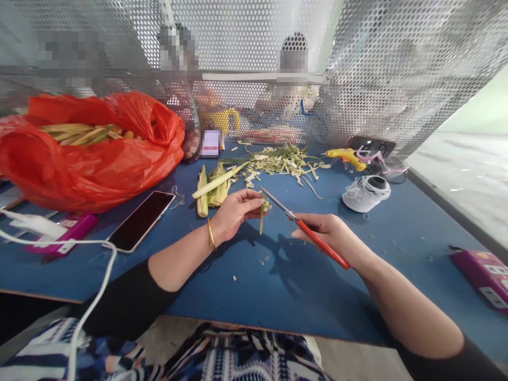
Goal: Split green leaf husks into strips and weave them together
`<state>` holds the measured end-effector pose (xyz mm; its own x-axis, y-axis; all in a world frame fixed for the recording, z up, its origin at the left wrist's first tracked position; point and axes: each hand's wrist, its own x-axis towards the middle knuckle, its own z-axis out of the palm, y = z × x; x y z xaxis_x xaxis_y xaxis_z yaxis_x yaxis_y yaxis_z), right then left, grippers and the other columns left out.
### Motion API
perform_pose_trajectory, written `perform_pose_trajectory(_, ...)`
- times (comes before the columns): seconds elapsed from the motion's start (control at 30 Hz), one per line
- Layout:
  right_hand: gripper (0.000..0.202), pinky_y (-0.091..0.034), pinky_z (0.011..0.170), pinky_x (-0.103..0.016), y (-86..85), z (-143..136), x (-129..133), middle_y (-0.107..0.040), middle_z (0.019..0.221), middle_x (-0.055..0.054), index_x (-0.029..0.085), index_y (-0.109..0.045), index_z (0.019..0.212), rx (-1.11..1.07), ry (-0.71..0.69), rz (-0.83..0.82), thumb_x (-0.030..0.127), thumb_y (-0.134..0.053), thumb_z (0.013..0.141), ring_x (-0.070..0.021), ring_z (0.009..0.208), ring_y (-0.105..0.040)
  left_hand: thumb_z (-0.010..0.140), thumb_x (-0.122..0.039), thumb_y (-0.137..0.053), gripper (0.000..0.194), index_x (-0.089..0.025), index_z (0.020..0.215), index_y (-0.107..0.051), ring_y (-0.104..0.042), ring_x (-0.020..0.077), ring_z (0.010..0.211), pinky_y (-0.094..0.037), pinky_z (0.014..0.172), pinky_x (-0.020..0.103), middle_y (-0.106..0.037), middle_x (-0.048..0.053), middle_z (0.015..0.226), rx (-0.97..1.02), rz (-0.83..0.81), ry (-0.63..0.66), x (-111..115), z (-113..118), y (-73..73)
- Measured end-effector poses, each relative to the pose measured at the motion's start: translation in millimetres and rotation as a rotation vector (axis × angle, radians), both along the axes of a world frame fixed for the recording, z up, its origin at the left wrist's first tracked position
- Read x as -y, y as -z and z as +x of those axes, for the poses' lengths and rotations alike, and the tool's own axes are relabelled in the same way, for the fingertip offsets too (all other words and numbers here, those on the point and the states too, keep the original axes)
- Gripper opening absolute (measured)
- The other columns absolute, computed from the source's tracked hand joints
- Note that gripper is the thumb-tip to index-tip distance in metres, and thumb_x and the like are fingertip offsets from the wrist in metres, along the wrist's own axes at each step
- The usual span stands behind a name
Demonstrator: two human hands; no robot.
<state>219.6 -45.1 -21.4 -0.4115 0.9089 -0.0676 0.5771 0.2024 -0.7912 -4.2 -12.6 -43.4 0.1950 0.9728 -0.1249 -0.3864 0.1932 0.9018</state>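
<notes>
My left hand (237, 211), with a gold bangle at the wrist, pinches a small bundle of green plant strips (263, 207) over the blue table. My right hand (327, 233) is closed around the red handles of a pair of scissors (317, 239). The metal blades point up and left, their tip close to the strips. Behind my left hand lie thick pale-green husk pieces (216, 186). Farther back spreads a heap of thin green cuttings (281, 161).
A red plastic bag (119, 180) of husks stands at the left, near a dark phone (139, 221) and a purple power strip (75, 235) with a white cable. To the right are a white thread spool (363, 196), a yellow glue gun (345, 157) and another purple strip (482, 275). Perforated metal panels rise behind.
</notes>
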Motion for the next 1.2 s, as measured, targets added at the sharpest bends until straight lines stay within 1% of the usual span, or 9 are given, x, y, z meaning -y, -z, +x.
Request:
perform_pose_trajectory(0.13, 0.050, -0.029, 0.048, -0.023, -0.3, 0.5, -1.5, -0.040, 0.061, 0.005, 0.016, -0.068, 0.092, -0.051, 0.087, 0.051, 0.063, -0.061, 0.076, -0.0090, 0.055, -0.031, 0.063, -0.020, -0.083, 0.021, -0.016, 0.080, -0.072, -0.066, 0.0092, 0.062, -0.051, 0.055, 0.018, -0.072, 0.001, 0.074, 0.021, -0.047, -0.057, -2.7, -2.5, 1.0)
perform_pose_trajectory(0.23, 0.060, -0.029, 0.046, -0.023, -1.7, -0.6, 0.2, -0.039, 0.061, 0.005, 0.014, -0.065, 0.102, -0.126, 0.063, 0.016, 0.068, -0.059, 0.076, -0.0090, 0.052, -0.032, 0.070, -0.016, -0.078, 0.013, -0.017, 0.083, -0.074, -0.062, 0.0061, 0.057, -0.044, 0.046, 0.013, -0.070, 0.000, 0.071, 0.039, -0.082, -0.096, -4.8, -5.3, -0.4)
perform_pose_trajectory(0.33, 0.070, -0.030, 0.045, -0.023, -2.6, -0.4, 2.9, -0.041, 0.064, 0.004, 0.013, -0.061, 0.113, -0.204, 0.004, -0.022, 0.072, -0.053, 0.077, -0.0096, 0.053, -0.035, 0.075, -0.010, -0.072, 0.010, -0.016, 0.083, -0.072, -0.064, 0.0074, 0.062, -0.054, 0.061, 0.018, -0.069, -0.001, 0.071, 0.125, -0.091, -0.108, -6.4, -6.8, -3.1)
perform_pose_trajectory(0.43, 0.075, -0.030, 0.045, -0.024, -2.3, 2.3, 3.9, -0.040, 0.064, 0.003, 0.012, -0.060, 0.118, -0.228, -0.027, -0.027, 0.075, -0.051, 0.078, -0.0100, 0.052, -0.035, 0.077, -0.004, -0.067, 0.012, -0.015, 0.079, -0.069, -0.066, 0.0082, 0.067, -0.057, 0.074, 0.023, -0.069, 0.000, 0.074, 0.217, -0.086, -0.146, -8.4, -7.9, -5.3)
perform_pose_trajectory(0.53, 0.074, -0.029, 0.046, -0.024, -2.4, 4.6, 4.3, -0.040, 0.063, 0.003, 0.012, -0.062, 0.116, -0.190, -0.090, -0.018, 0.074, -0.053, 0.077, -0.0098, 0.052, -0.033, 0.078, -0.003, -0.066, 0.012, -0.015, 0.077, -0.066, -0.067, 0.0085, 0.070, -0.056, 0.076, 0.023, -0.069, -0.001, 0.075, 0.260, -0.060, -0.173, -9.9, -9.1, -6.5)
perform_pose_trajectory(0.63, 0.062, -0.029, 0.049, -0.024, -3.6, 3.5, 5.3, -0.040, 0.064, 0.004, 0.014, -0.067, 0.107, -0.088, -0.131, 0.000, 0.068, -0.059, 0.077, -0.0099, 0.056, -0.031, 0.076, -0.003, -0.067, 0.012, -0.015, 0.076, -0.064, -0.067, 0.0087, 0.070, -0.056, 0.076, 0.023, -0.068, -0.001, 0.073, 0.289, -0.030, -0.189, -9.2, -9.0, -7.8)
perform_pose_trajectory(0.83, 0.044, -0.031, 0.053, -0.024, -4.1, -0.4, 4.3, -0.043, 0.064, 0.004, 0.018, -0.069, 0.094, 0.111, -0.021, 0.094, 0.059, -0.062, 0.078, -0.0117, 0.060, -0.034, 0.074, -0.004, -0.068, 0.012, -0.015, 0.077, -0.064, -0.067, 0.0092, 0.070, -0.055, 0.071, 0.022, -0.067, -0.002, 0.071, 0.345, -0.019, -0.189, -5.7, -6.2, -8.9)
perform_pose_trajectory(0.97, 0.041, -0.033, 0.053, -0.024, -4.1, -0.2, 3.6, -0.046, 0.063, 0.003, 0.020, -0.068, 0.087, 0.169, 0.007, 0.130, 0.059, -0.062, 0.078, -0.0121, 0.059, -0.036, 0.075, -0.004, -0.068, 0.013, -0.015, 0.078, -0.064, -0.066, 0.0081, 0.067, -0.055, 0.071, 0.022, -0.066, -0.003, 0.071, 0.349, -0.034, -0.189, -5.1, -5.6, -8.1)
perform_pose_trajectory(1.2, 0.045, -0.041, 0.055, -0.024, -1.6, -0.6, 3.5, -0.058, 0.068, 0.000, 0.020, -0.071, 0.096, 0.188, 0.013, 0.229, 0.061, -0.059, 0.079, -0.0139, 0.061, -0.045, 0.078, -0.003, -0.065, 0.011, -0.014, 0.078, -0.062, -0.070, 0.0109, 0.074, -0.055, 0.073, 0.021, -0.069, 0.000, 0.073, 0.370, -0.057, -0.144, -0.7, -1.3, -9.3)
